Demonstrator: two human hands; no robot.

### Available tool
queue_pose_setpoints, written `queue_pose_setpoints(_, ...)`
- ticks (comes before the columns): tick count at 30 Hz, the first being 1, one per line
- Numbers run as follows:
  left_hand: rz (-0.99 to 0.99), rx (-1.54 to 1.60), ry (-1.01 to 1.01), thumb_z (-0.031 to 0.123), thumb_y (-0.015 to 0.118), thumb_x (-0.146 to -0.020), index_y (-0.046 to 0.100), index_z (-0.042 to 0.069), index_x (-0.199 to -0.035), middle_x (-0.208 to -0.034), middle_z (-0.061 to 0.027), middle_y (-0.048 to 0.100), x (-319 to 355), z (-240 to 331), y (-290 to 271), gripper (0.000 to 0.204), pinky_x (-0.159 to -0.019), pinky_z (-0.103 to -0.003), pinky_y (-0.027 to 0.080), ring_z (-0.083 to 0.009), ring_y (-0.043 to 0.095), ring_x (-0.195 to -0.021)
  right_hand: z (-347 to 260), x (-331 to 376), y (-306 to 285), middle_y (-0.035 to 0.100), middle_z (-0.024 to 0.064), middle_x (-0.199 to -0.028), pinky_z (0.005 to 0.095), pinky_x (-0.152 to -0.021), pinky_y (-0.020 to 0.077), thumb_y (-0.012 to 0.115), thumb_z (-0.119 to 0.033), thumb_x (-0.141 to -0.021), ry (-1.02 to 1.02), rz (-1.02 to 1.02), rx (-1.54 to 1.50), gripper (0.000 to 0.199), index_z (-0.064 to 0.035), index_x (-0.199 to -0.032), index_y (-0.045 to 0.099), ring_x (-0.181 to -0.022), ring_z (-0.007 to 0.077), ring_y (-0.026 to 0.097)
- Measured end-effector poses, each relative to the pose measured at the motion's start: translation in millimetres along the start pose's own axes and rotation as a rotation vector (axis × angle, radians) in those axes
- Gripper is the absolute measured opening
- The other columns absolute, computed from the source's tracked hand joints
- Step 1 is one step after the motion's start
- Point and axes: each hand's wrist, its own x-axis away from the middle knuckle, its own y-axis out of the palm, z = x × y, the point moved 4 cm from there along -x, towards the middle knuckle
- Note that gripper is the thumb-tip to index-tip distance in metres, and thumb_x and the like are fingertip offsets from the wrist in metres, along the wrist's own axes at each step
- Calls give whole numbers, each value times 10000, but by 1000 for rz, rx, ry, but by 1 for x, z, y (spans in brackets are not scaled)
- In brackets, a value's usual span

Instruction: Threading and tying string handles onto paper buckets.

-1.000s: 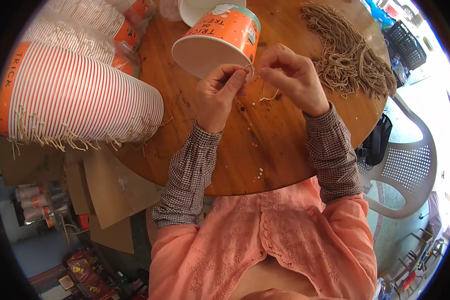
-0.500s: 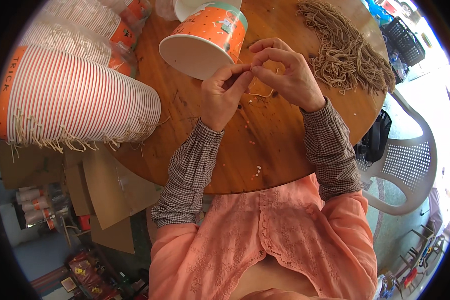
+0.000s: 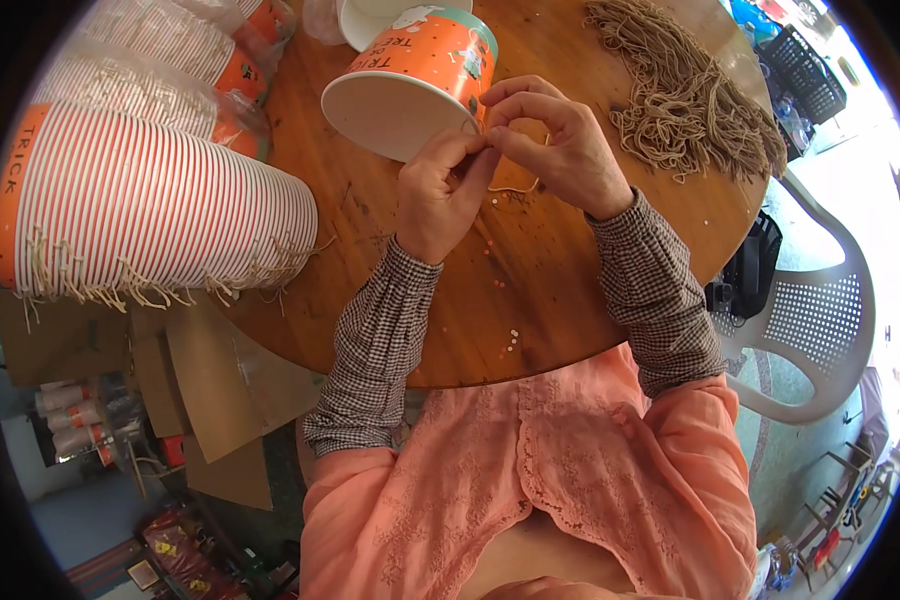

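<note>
Orange paper bucket with a white inside [image 3: 410,85] lies on its side on the round wooden desk [image 3: 530,300], far half — long axis runs from upper right to lower left, open mouth pointing lower left, toward the stack. My left hand [image 3: 445,195] and right hand [image 3: 560,150] meet fingertip to fingertip at its rim, both pinched narrow on a thin tan string [image 3: 518,185] — a loop hangs below. Nested stack of striped buckets [image 3: 160,215] at left, loose pile of tan strings [image 3: 685,90] at right.
</note>
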Motion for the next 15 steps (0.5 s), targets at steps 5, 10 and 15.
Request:
queue_pose_setpoints(5, 11, 375, -148, 102, 600, -937, 651, -30, -983, -854, -21, 652, -1, -5, -7, 148, -628, -203, 490, -75, 583, -697, 10, 6, 5, 678, 89, -943, 269, -773, 516, 677, -117, -845, 313, -15, -447, 171, 31, -931, 670, -806, 145, 656)
queue_pose_setpoints(10, -7, 372, -177, 150, 576, -960, 650, -21, -1031, -893, -44, 665, 1, -4, -7, 200, -699, -231, 507, -94, 609, -797, 9, 8, 4, 690, 70, -856, 256, -709, 516, 692, -135, -841, 194, -37, -201, 175, 2, -948, 672, -786, 125, 649)
queue_pose_setpoints(15, 12, 407, -159, 118, 590, -948, 639, -27, -1009, -888, -42, 669, 0, -5, -6, 165, -670, -213, 535, -85, 624, -754, 4, 8, 5, 668, 61, -805, 271, -682, 515, 690, -129, -838, 176, -88, -46, 145, -12, -916, 654, -743, 132, 637)
